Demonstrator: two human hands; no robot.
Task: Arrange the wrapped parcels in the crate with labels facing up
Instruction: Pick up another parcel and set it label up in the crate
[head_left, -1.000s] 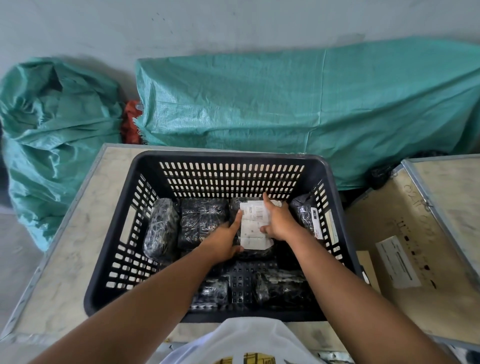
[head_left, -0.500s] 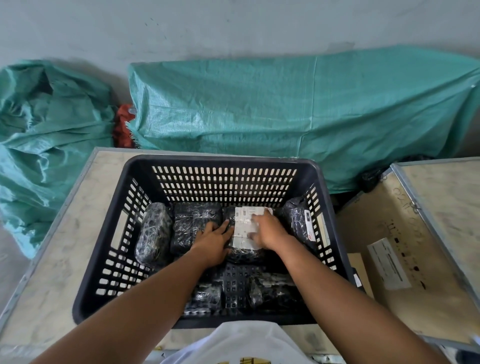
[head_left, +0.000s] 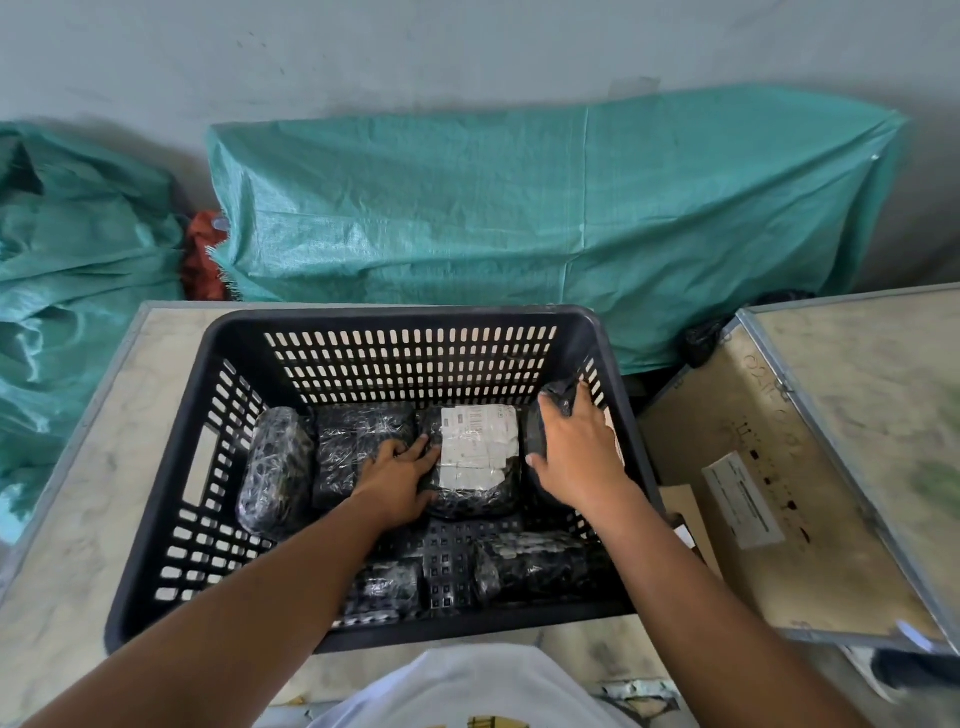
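Observation:
A black slotted plastic crate (head_left: 415, 319) stands on a pale board and holds several black wrapped parcels. One parcel (head_left: 475, 457) in the back row lies flat with its white label facing up. My left hand (head_left: 397, 470) rests flat, fingers spread, across that parcel's left edge and the neighbouring parcel (head_left: 358, 441). My right hand (head_left: 574, 452) grips the rightmost parcel (head_left: 545, 415), which stands tilted against the crate's right wall. Another parcel (head_left: 272, 470) leans at the far left. Two more parcels (head_left: 535, 564) lie in the front row, partly hidden by my arms.
Green woven tarp bundles (head_left: 519, 228) lie against the wall behind the crate, with another green bundle (head_left: 67, 270) at the left. A wooden box with a metal-edged lid (head_left: 810, 467) stands open at the right. The pale board (head_left: 109, 431) shows to the crate's left.
My right hand left the labelled parcel and moved right onto the parcel by the crate's right wall. The labelled parcel now lies flat, label up. My left hand stays at its left edge.

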